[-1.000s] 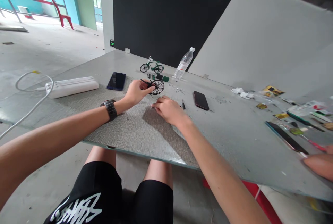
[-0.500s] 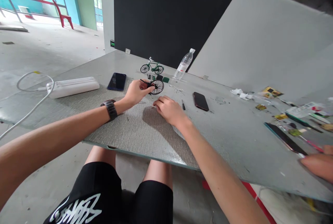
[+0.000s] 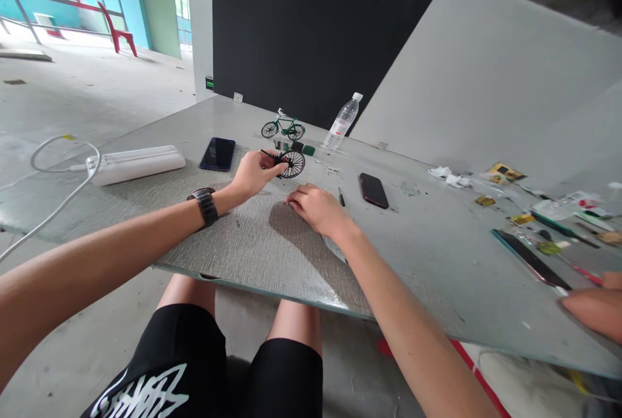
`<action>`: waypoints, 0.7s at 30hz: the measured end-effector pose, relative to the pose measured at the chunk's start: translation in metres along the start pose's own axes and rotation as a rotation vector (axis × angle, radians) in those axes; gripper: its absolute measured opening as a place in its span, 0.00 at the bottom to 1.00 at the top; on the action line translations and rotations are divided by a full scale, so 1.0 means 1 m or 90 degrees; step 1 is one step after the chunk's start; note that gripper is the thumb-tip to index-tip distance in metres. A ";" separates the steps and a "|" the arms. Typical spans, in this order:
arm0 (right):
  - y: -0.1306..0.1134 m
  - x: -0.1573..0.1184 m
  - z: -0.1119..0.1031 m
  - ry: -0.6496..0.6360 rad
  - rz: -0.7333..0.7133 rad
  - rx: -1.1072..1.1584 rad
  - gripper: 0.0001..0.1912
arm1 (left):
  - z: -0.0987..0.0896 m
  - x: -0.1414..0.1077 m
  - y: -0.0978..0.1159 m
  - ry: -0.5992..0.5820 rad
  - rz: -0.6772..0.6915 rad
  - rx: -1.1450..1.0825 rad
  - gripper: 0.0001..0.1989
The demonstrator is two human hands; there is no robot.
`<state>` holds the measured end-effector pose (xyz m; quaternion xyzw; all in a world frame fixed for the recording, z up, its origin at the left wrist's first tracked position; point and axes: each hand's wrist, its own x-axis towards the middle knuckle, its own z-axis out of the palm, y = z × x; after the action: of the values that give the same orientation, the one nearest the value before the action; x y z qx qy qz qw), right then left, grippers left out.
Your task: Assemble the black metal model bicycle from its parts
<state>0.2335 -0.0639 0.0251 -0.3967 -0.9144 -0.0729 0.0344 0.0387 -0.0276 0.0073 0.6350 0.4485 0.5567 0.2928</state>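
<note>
My left hand (image 3: 253,175) pinches a small black frame piece with a black spoked wheel (image 3: 292,164), held a little above the table. To its right, my right hand (image 3: 315,206) is low over the tabletop, fingers closed together; a tiny bright bit shows at its fingertips, too small to make out. Behind the wheel lie small dark green parts (image 3: 309,150) and thin silvery parts (image 3: 333,170). A green model bicycle (image 3: 286,126) stands upright farther back. A small dark pen-like tool (image 3: 341,197) lies just beyond my right hand.
On the table (image 3: 233,249) are a blue phone (image 3: 218,153), a white power strip (image 3: 136,164) with its cable, a clear bottle (image 3: 343,122) and a dark phone (image 3: 374,190). At the far right are assorted parts, a black tablet-like object (image 3: 529,258) and another person's arm (image 3: 593,314).
My left hand still holds the wheel piece in nearly the same place. My right hand has barely moved, and the view has shifted very slightly.
</note>
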 end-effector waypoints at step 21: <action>-0.008 -0.001 -0.003 -0.017 -0.022 -0.126 0.14 | 0.000 0.000 0.001 0.009 0.000 0.024 0.12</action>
<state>0.2283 -0.0709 0.0267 -0.3830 -0.9099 -0.1581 -0.0180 0.0386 -0.0278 0.0081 0.6365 0.4609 0.5528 0.2772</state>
